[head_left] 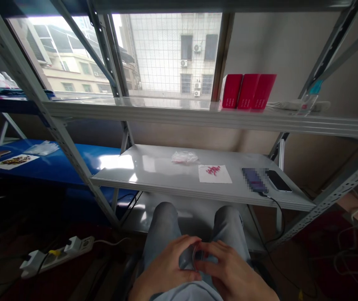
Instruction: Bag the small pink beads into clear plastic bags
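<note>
Down in the lap, the left hand (166, 267) and right hand (229, 271) both pinch a small clear bag (194, 255), best kept level and steady while fingertips work it.

red boxes (249, 91), blue shelf (72, 161)

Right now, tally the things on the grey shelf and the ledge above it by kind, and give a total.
Red boxes: 3
Phones: 2
White paper sheet with pink bits: 1
Clear plastic bag: 1
Total: 7
</note>
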The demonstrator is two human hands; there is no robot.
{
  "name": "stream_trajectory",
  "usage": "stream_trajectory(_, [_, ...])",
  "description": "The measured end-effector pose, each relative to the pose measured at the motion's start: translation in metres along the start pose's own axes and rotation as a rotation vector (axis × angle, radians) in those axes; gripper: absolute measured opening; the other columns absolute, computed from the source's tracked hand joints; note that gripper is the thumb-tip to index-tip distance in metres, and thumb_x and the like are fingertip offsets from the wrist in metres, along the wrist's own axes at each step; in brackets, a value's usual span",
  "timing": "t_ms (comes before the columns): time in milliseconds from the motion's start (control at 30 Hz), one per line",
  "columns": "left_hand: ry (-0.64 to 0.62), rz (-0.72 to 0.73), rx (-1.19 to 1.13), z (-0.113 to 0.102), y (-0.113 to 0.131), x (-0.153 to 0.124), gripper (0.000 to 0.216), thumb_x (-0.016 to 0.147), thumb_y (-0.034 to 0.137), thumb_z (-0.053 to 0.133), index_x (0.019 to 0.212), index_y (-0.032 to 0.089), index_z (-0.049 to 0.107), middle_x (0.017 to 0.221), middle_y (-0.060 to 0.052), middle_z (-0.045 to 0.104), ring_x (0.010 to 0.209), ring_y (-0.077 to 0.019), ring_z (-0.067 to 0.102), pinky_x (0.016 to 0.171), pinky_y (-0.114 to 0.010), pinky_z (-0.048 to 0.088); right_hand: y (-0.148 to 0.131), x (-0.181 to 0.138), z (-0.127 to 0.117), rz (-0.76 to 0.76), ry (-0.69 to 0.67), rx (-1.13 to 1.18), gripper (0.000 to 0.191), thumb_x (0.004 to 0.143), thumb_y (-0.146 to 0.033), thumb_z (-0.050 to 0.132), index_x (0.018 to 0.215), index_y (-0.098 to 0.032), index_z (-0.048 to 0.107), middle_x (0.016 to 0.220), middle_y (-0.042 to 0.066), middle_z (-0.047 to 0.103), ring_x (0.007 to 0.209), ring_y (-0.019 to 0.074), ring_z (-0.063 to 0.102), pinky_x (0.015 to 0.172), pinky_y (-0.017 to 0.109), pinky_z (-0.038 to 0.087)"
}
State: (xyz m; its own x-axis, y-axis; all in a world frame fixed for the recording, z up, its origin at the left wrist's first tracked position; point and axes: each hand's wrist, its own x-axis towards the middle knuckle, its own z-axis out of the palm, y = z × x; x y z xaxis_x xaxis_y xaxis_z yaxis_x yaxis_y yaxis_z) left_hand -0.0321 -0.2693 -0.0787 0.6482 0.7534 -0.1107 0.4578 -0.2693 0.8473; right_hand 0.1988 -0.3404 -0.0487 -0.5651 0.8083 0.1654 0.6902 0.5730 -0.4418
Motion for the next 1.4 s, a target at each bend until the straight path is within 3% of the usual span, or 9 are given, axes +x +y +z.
stream_trajectory(167, [0.096,0.168,-0.149,-0.014,-0.011,0.023,0.068,0.072,0.048,0.09,0.133,0.028,0.068,0.131,-0.008,0.072,0.123,-0.0321,0.064,0.112,-0.044,0.047,0.038,0.007,-0.027,-0.018,0.249,0.182,0.041,0.092,-0.01,0.048,0.127,-0.025,0.066,0.127,0.011,0.073,0.114,0.0219,0.07,0.096,0.035,0.057])
stream_trajectory(233, [0.132,0.218,-0.273,-0.031,-0.008,0.049,0.063,0.071,0.048,0.09,0.127,0.027,0.071,0.117,-0.007,0.075,0.113,-0.0299,0.066,0.105,-0.042,0.05,0.076,0.024,-0.042,0.115,0.417,0.192,0.027,0.1,-0.023,0.047,0.114,-0.022,0.069,0.109,0.01,0.076,0.098,0.0205,0.072,0.085,0.031,0.058])
stream_trajectory(300, [0.171,0.255,-0.467,-0.051,-0.002,0.087,0.059,0.069,0.047,0.092,0.12,0.025,0.074,0.103,-0.006,0.074,0.104,-0.0274,0.066,0.097,-0.039,0.051,0.119,0.052,-0.056,0.402,0.493,0.073,0.029,0.1,-0.031,0.047,0.117,-0.02,0.068,0.106,0.009,0.077,0.093,0.0193,0.072,0.082,0.03,0.057])
stream_trajectory(433, [0.242,0.323,-0.703,-0.079,0.01,0.176,0.051,0.075,0.052,0.085,0.115,0.022,0.073,0.087,-0.001,0.067,0.088,-0.021,0.065,0.088,-0.035,0.049,0.193,0.12,-0.074,0.609,0.475,-0.078,0.028,0.097,-0.022,0.05,0.114,-0.015,0.071,0.109,0.013,0.079,0.093,0.0215,0.072,0.087,0.033,0.053])
stream_trajectory(567, [0.298,0.365,-0.771,-0.076,0.012,0.241,0.046,0.074,0.049,0.084,0.107,0.02,0.072,0.08,0.001,0.063,0.081,-0.0178,0.059,0.081,-0.032,0.046,0.227,0.166,-0.073,0.749,0.39,-0.211,0.018,0.097,-0.026,0.059,0.102,-0.015,0.073,0.104,0.01,0.079,0.097,0.0215,0.071,0.09,0.036,0.052])
stream_trajectory(700, [0.308,0.385,-0.828,-0.06,0.003,0.262,0.044,0.075,0.046,0.084,0.109,0.02,0.073,0.081,0.001,0.064,0.081,-0.0167,0.058,0.079,-0.03,0.043,0.241,0.182,-0.061,0.851,0.302,-0.294,0.025,0.1,-0.039,0.062,0.104,-0.016,0.072,0.107,0.007,0.077,0.102,0.0219,0.071,0.096,0.044,0.055])
stream_trajectory(1000, [0.332,0.401,-0.884,-0.053,-0.003,0.261,0.046,0.072,0.043,0.086,0.111,0.021,0.073,0.092,-0.002,0.071,0.088,-0.0199,0.063,0.083,-0.031,0.045,0.245,0.188,-0.06,0.938,0.235,-0.336,0.03,0.1,-0.045,0.062,0.107,-0.017,0.071,0.111,0.008,0.076,0.105,0.0226,0.071,0.098,0.046,0.056])
stream_trajectory(1233, [0.389,0.425,-0.804,-0.051,-0.006,0.262,0.041,0.073,0.039,0.086,0.109,0.022,0.074,0.094,-0.002,0.072,0.092,-0.0213,0.065,0.086,-0.033,0.047,0.216,0.179,-0.095,0.796,0.397,-0.211,0.02,0.095,-0.031,0.062,0.092,-0.016,0.074,0.095,0.009,0.078,0.091,0.021,0.072,0.083,0.035,0.053])
stream_trajectory(1400, [0.463,0.409,-0.742,-0.052,-0.011,0.264,0.045,0.072,0.038,0.088,0.113,0.024,0.075,0.098,-0.003,0.072,0.098,-0.0223,0.063,0.092,-0.034,0.048,0.189,0.182,-0.118,0.566,0.457,0.04,0.036,0.094,-0.043,0.053,0.102,-0.017,0.075,0.082,0.003,0.077,0.069,0.0155,0.065,0.059,0.025,0.046])
